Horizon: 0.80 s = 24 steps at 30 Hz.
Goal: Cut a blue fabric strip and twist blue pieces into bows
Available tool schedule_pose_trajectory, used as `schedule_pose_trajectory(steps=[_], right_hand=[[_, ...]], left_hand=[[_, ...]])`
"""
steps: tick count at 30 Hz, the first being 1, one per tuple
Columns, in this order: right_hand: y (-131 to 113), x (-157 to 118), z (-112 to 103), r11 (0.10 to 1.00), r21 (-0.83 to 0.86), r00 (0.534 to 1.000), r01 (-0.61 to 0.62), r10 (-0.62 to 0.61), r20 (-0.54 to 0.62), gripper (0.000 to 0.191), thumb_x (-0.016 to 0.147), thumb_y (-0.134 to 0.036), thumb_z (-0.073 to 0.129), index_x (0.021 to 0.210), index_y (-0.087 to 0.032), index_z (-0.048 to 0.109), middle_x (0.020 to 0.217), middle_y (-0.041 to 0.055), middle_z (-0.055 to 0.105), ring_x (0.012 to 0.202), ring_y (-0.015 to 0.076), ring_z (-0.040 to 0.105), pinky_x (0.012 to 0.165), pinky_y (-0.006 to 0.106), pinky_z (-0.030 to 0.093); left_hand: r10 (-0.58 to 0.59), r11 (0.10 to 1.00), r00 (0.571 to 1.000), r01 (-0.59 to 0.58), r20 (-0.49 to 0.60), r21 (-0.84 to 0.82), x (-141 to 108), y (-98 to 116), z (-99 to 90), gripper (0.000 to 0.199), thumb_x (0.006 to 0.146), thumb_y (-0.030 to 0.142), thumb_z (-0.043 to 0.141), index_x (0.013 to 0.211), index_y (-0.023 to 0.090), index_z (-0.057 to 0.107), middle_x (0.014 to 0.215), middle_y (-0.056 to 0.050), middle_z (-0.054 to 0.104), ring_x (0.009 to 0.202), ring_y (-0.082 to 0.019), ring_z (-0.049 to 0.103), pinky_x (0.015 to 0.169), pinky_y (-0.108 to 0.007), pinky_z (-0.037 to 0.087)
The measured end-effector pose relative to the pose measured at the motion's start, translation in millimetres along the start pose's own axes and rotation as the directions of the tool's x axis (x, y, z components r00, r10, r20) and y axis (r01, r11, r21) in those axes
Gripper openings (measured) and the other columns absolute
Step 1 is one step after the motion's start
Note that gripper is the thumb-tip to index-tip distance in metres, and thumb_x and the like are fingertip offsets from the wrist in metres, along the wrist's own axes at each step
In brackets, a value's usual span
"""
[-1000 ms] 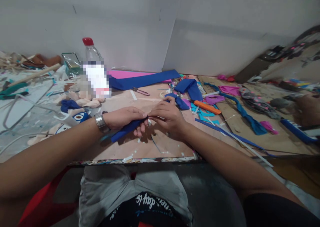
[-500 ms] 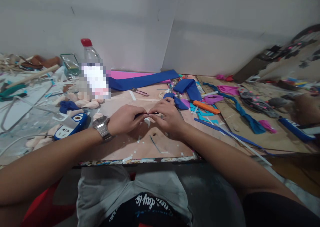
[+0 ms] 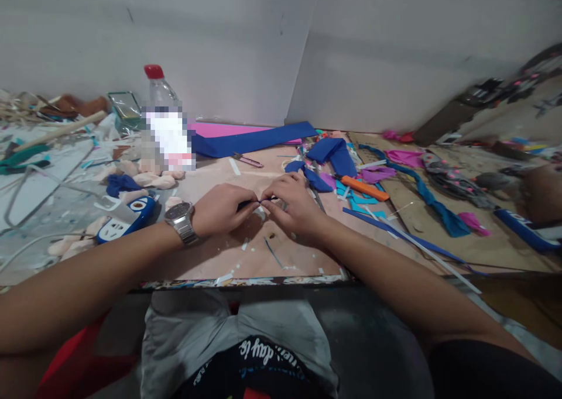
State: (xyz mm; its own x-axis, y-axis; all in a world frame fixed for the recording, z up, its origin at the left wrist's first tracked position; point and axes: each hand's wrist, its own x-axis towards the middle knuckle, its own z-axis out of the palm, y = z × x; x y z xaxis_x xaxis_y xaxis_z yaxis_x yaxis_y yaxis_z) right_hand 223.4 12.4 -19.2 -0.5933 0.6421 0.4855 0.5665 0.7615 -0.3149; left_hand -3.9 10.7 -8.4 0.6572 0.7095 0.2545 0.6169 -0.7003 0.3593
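Both hands meet over the middle of the table. My left hand (image 3: 225, 207), with a metal watch (image 3: 181, 220) on its wrist, is closed in a pinch of thumb and forefinger. My right hand (image 3: 293, 205) pinches right beside it, thumb against forefinger. A thin dark strip (image 3: 259, 202) shows between the two sets of fingertips; most of it is hidden, and its material cannot be made out. Just beyond my right hand lie blue fabric pieces (image 3: 320, 181). Thread snips with pink handles (image 3: 249, 160) rest on the table past the hands.
A red-capped bottle (image 3: 162, 89) stands behind a bright phone screen (image 3: 170, 136). A blue-and-white power strip (image 3: 127, 219) is at left. A long blue cloth band (image 3: 263, 140) lies along the wall. At right are an orange cutter (image 3: 364, 188) and cardboard (image 3: 421, 229) with fabric scraps.
The view has shifted slightly. Both hands keep the same pinch at nearly the same spot, and a little more of the dark strip shows between the fingertips.
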Motion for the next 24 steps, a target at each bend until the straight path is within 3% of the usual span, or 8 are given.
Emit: schedule_pose_trajectory(steps=[4,14,19,24], right_hand=[[-0.1,1.2,-0.4,1.000,-0.004,1.000,0.017,-0.017,-0.010,0.006,0.093,-0.022,0.061,0.090,-0.020,0.065,0.091,0.0050,0.073,0.090,0.0237,0.059,0.101,0.045,0.032],[1.3,0.4,-0.4,0.999,-0.009,0.999,0.050,-0.050,0.010,0.005,0.093,-0.022,0.062,0.092,-0.020,0.066,0.090,0.0049,0.073,0.095,0.0247,0.062,0.107,0.049,0.031],[0.4,1.0,-2.0,1.000,-0.015,1.000,0.015,-0.015,0.006,0.006,0.093,-0.023,0.062,0.091,-0.021,0.066,0.091,0.0057,0.073,0.095,0.0251,0.061,0.105,0.048,0.033],[3.3,-0.2,0.5,1.000,0.007,1.000,-0.010,0.010,0.008,0.008,0.094,-0.027,0.065,0.094,-0.021,0.070,0.095,0.0054,0.075,0.097,0.0251,0.062,0.108,0.050,0.030]], left_hand=[[-0.039,0.993,0.998,0.044,0.051,-0.107,1.5,0.0,-2.1,0.031,0.101,0.033,0.048,0.090,0.015,0.072,0.076,-0.005,0.071,0.066,-0.016,0.058,0.066,-0.029,0.034],[-0.034,0.987,0.998,0.042,0.055,-0.154,0.9,1.4,-1.5,0.029,0.099,0.031,0.049,0.088,0.015,0.071,0.075,-0.004,0.069,0.066,-0.015,0.056,0.068,-0.030,0.035],[-0.052,0.961,0.993,0.079,0.108,-0.264,1.5,0.1,-4.0,0.032,0.099,0.034,0.048,0.082,0.015,0.067,0.070,-0.002,0.065,0.064,-0.015,0.054,0.065,-0.028,0.034],[-0.059,0.958,0.991,0.090,0.123,-0.271,2.6,-0.8,-2.9,0.032,0.099,0.032,0.047,0.077,0.015,0.065,0.065,-0.001,0.061,0.062,-0.014,0.052,0.063,-0.028,0.032]])
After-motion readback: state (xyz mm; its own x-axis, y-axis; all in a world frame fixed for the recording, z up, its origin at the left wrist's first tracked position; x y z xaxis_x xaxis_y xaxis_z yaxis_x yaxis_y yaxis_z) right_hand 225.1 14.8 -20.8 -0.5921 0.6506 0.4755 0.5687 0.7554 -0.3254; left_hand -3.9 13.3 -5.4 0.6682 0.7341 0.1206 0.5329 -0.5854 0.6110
